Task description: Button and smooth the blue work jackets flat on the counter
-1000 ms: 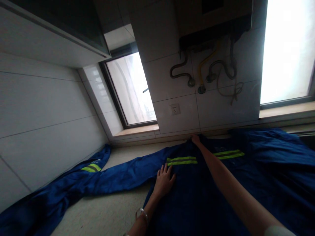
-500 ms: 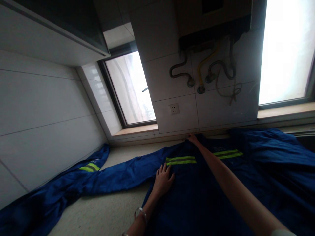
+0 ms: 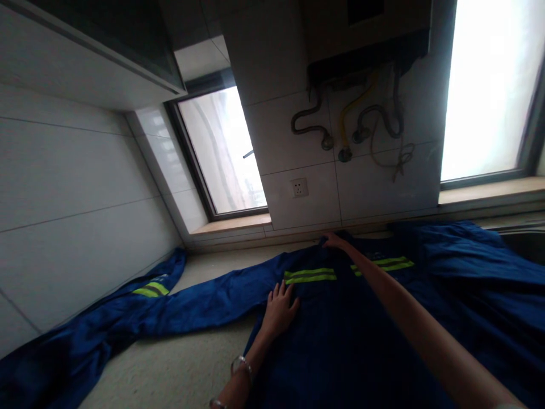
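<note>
A dark blue work jacket (image 3: 327, 341) with yellow-green reflective stripes lies spread over the pale countertop (image 3: 179, 363), one sleeve (image 3: 213, 304) stretched out to the left. My left hand (image 3: 279, 309), a bracelet on its wrist, rests flat on the chest just below a stripe (image 3: 310, 275), fingers spread. Farther up, at the collar end near the wall, my right hand (image 3: 335, 241) has its fingers closed on the jacket's edge; the fingertips are partly hidden. My right forearm crosses over the jacket's front.
More blue fabric with a stripe (image 3: 151, 289) lies along the left wall. Another blue garment, bunched, (image 3: 464, 250) lies at the right beside a dark recess (image 3: 530, 245). On the back wall are a socket (image 3: 299, 187), hoses (image 3: 306, 129) and a boiler-like unit (image 3: 370, 45), between two windows.
The view has shifted slightly. My right hand's fingers sit a little lower at the collar edge, while my left hand stays flat on the chest.
</note>
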### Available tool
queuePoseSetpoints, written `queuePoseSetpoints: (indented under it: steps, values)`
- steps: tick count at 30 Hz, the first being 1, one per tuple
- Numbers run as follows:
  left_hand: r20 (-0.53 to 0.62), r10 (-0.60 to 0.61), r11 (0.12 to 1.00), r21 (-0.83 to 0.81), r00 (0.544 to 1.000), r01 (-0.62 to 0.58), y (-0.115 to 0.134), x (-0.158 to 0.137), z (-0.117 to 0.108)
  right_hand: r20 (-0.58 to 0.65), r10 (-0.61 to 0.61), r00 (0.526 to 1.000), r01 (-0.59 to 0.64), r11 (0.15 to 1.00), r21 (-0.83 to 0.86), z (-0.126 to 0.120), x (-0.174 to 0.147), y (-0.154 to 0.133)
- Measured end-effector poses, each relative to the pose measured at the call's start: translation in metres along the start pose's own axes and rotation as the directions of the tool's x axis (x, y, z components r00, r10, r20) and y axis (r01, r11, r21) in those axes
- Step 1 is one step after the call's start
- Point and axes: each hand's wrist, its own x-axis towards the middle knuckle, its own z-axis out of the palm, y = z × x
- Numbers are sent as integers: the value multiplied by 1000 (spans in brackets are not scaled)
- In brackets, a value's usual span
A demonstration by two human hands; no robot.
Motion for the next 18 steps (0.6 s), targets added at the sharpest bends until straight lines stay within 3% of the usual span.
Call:
queuePoseSetpoints:
  steps: [3, 10, 18]
  values:
    - [1, -2, 1000, -5, 1000, 2, 1, 0, -1, 9, -17, 1000, 18, 997, -77, 5, -17, -1]
    - [13, -15, 1000, 14, 1000, 15, 5, -1, -6, -122, -21, 992, -7, 973, -229, 22, -55, -14]
    - [6, -5, 1000, 23, 1000, 5, 4, -2, -6, 26, -72, 997, 76, 970, -231, 35, -73, -13]
